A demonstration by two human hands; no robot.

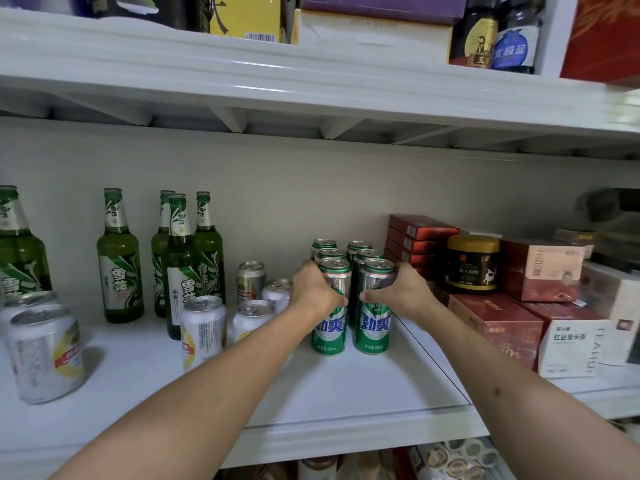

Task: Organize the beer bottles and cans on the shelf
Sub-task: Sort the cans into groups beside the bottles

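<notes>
Centre of frame: I see six tall green cans (349, 292) standing upright in two columns of three on the white shelf (346, 386), running from front to back.

Left hand (315, 289) wraps the left side of the front-left can (331, 308), fingers curled round its upper body, thumb lying across the front. Right hand (403, 291) does the same on the right side of the front-right can (374, 306), thumb pointing inward across the label. The two thumbs are near each other over the gap between the cans, not touching. Both front cans stand on the shelf, side by side; I cannot tell whether they touch.

Left of centre: four short silver cans (249, 299) in a loose cluster, upright, just beside the left forearm. Far lower left: two more silver cans (45, 351), large in the frame, upright.

Left and mid-left, toward the back wall: green glass bottles. One stands alone (119, 258), a group of three (183, 258) stands close together to its right, and one is cut off at the left edge (17, 251).

Right of the green cans: stacked red cartons (415, 240), a dark jar with a gold lid (472, 265) on red boxes (498, 320), and a white box (571, 348) at lower right.

Upper shelf (242, 81) spans the top of frame, with boxes and two dark jars (495, 36) on it.
</notes>
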